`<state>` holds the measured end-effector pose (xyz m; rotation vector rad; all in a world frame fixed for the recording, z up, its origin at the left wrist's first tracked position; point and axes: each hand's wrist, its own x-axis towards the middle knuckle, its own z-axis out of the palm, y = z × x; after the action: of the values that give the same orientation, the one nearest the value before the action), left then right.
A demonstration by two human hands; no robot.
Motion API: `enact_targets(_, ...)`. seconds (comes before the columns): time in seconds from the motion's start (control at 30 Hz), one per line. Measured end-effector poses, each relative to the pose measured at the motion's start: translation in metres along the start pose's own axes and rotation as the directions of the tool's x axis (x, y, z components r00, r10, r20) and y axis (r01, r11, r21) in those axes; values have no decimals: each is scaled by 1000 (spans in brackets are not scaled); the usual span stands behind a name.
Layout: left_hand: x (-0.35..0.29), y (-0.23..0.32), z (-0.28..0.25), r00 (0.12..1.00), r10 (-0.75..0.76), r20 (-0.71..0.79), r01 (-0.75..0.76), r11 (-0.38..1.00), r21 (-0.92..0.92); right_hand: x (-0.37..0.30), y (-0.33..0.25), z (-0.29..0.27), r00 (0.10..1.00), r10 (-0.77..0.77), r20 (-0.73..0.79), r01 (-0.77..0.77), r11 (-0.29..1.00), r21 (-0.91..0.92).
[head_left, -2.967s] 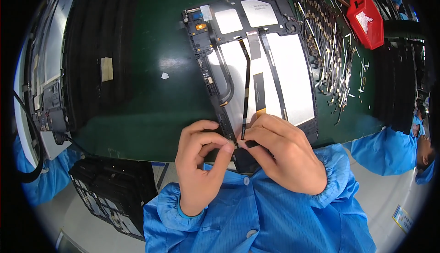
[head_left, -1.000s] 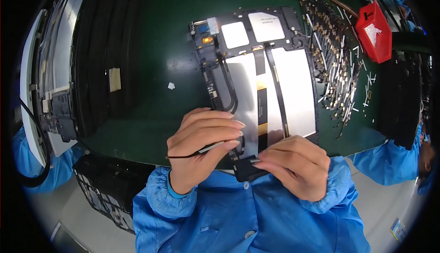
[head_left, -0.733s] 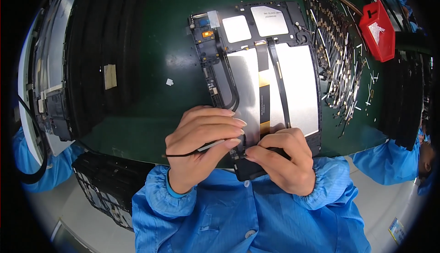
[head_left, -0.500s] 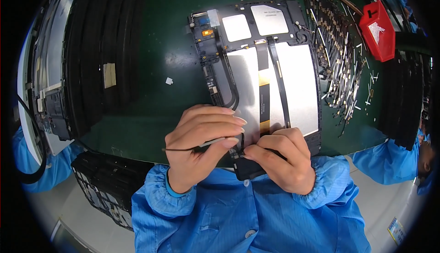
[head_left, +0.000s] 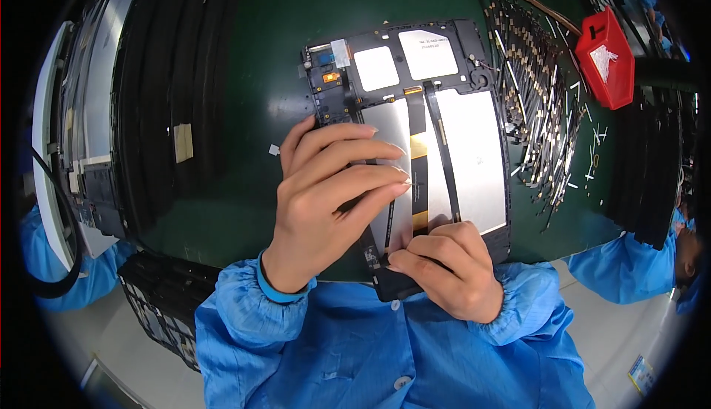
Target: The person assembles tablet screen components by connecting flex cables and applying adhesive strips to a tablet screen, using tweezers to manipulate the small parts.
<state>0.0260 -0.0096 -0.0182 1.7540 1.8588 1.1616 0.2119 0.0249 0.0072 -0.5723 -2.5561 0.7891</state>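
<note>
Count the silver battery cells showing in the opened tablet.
2: one silver cell left of the centre ribbon cable, partly under the left hand; one silver cell right of it. Hands may hide more.

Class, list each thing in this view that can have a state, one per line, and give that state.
Tablet: back cover off, lying flat, insides exposed.
Flat cable: lying along the silver panels.
Left hand: fingers spread, resting on the tablet.
Right hand: fingertips pressing the tablet's near edge.
Red bin: open, holding white scraps.

Bright, even overhead light; sharp centre, fisheye bending and dark rim.
</note>
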Motion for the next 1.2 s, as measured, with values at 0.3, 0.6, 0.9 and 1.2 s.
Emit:
enact_targets(0.3,4,1,-1,1000,-23,1,23,1000,-5,1,3,-1,1000,-15,-1,15,1000,17)
enact_targets(0.6,5,5,-2,999,-36,-11,36,999,-15,-2,2,-1,1000,-19,17,18,1000,14)
enact_targets(0.9,-14,10,-14,999,-9,42,9,1000,-5,0,-1,-4,1000,-14,19,15,998,-59)
enact_targets(1.2,-20,11,-13,976,-65,208,-1,953,303,20,-7,-36,987,134,94,-146,980,139)
